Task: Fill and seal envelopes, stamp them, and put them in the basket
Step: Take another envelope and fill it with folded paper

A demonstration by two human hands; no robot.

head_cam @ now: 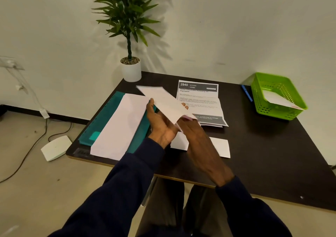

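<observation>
My left hand (160, 122) holds a long white envelope (163, 100) from beneath, raised over the middle of the dark table (272, 146). My right hand (192, 129) grips the envelope's near end, where a pinkish edge shows. A stack of white envelopes (121, 124) lies on a teal folder (103, 116) at the left. Printed sheets (200, 98) lie behind the hands. A green basket (278, 95) at the far right holds one white envelope (278, 98). Small white paper pieces (220, 146) lie under my right wrist.
A potted plant (131, 36) stands at the table's back left corner against the wall. A blue pen (247, 93) lies left of the basket. On the floor at the left are a white device (56, 147) and cables (27, 156).
</observation>
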